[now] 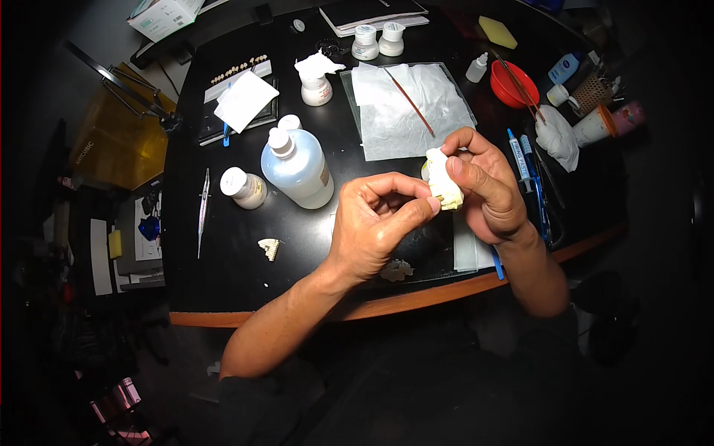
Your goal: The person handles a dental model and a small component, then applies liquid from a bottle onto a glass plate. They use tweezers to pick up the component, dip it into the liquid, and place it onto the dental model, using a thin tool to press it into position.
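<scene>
A pale yellow-white dental cast (444, 178) is held up over the front of the black table. My right hand (489, 189) grips it from the right, thumb on one face and fingers behind. From the left, my left hand (379, 223) pinches at the cast's lower edge with thumb and forefinger. Whether a small piece sits in that pinch cannot be made out. Behind the cast, a round whitish item is mostly hidden. A smaller toothed cast piece (269, 249) lies on the table left of my left forearm.
A large translucent bottle (299, 175) and a white-capped jar (244, 188) stand left of my hands. Tweezers (203, 213) lie farther left. Beyond my hands, a brush (411, 102) rests on white paper (379, 141). Blue syringes (524, 162) and a red bowl (513, 83) are at right.
</scene>
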{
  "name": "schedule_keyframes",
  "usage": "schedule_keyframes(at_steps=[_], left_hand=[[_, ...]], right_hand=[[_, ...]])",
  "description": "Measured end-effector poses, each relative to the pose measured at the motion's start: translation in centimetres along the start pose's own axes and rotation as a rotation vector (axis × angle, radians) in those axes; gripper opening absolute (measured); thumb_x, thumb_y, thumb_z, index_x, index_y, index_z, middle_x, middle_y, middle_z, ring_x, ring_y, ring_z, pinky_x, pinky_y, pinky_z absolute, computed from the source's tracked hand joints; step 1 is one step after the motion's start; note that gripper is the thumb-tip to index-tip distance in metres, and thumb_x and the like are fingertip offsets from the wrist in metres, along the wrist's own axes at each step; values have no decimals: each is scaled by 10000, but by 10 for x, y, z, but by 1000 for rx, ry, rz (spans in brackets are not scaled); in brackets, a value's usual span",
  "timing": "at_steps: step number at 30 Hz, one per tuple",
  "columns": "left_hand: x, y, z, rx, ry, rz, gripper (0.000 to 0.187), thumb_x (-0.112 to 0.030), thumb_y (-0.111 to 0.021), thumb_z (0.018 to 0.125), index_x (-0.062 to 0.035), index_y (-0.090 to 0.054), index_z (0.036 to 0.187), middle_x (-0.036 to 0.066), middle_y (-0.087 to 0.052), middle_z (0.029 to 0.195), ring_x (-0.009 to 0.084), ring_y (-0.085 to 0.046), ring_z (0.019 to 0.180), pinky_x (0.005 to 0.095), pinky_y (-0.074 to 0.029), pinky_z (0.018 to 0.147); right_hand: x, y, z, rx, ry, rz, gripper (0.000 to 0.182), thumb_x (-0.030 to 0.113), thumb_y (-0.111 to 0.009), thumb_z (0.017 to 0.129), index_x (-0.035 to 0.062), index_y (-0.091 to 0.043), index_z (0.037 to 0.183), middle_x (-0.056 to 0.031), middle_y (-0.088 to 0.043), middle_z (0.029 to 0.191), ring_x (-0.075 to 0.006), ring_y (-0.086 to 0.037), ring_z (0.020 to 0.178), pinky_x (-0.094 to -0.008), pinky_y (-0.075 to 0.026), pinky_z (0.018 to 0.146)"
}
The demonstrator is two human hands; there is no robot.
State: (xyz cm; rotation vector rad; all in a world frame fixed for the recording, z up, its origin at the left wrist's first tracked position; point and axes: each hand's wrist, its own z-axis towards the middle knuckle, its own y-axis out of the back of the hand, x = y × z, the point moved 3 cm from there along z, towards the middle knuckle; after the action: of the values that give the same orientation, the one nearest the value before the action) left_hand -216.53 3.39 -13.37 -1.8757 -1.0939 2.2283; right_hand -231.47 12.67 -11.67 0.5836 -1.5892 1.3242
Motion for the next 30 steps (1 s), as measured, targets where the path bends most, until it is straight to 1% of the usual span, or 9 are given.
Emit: schedule_keyframes(at_steps=[3,6,9,12,16,18,24,27,30], left_hand=[[0,0,1,2,0,25,127,-25,-759,924,53,-736,1023,87,-735,936,63,-651,820,189,-518,737],[-6,-1,-1,11,55,76,110,-20,-736,921,43,-719,1009,81,-735,995,82,-656,884,216,-502,821],[-4,0,0,3,27,91,111,-27,-737,920,41,-718,1006,69,-729,984,67,-642,869,205,-489,794],[-3,-1,2,-19,1,56,116,-51,-756,920,43,-738,986,48,-719,889,46,-617,783,185,-477,691],[-6,0,1,6,16,86,122,-57,-756,921,42,-740,990,48,-719,877,46,-617,785,194,-480,695],[-8,-2,0,11,35,98,125,-58,-757,921,42,-741,995,53,-721,877,47,-619,788,196,-481,697],[-8,-4,2,2,-9,127,134,-66,-780,912,46,-754,982,63,-738,896,44,-621,772,187,-474,679],[-6,-2,2,7,15,116,142,-70,-796,905,47,-762,978,70,-745,904,42,-623,767,187,-475,674],[-5,-1,2,3,44,127,142,-63,-797,908,48,-767,991,80,-751,915,55,-647,795,195,-503,706]], right_hand=[[0,3,0,10,-10,2,234,90,-701,982,18,-578,1168,-72,-695,915,-89,-673,793,-213,-531,679],[0,3,0,16,-1,-17,229,90,-700,982,20,-577,1163,-73,-694,918,-84,-670,788,-213,-528,657],[0,1,-1,-7,28,-50,222,89,-695,984,23,-577,1160,-71,-692,919,-79,-662,779,-214,-523,646],[0,0,-1,-14,24,-50,220,85,-692,983,25,-577,1160,-70,-690,921,-79,-659,780,-215,-522,645],[0,5,-1,18,-15,-16,226,77,-694,977,26,-578,1163,-71,-692,928,-83,-663,797,-220,-528,668],[0,3,-1,14,-7,-16,228,74,-695,975,26,-578,1163,-72,-694,933,-83,-663,797,-219,-528,679],[0,2,-1,-12,35,-54,235,73,-698,973,20,-578,1169,-73,-696,937,-80,-658,790,-215,-524,688],[1,3,-1,-4,31,-50,240,69,-698,974,16,-577,1173,-75,-697,939,-80,-662,797,-216,-530,690],[1,5,-1,-5,35,-43,241,67,-700,974,15,-575,1173,-76,-697,940,-80,-666,805,-216,-533,692]])
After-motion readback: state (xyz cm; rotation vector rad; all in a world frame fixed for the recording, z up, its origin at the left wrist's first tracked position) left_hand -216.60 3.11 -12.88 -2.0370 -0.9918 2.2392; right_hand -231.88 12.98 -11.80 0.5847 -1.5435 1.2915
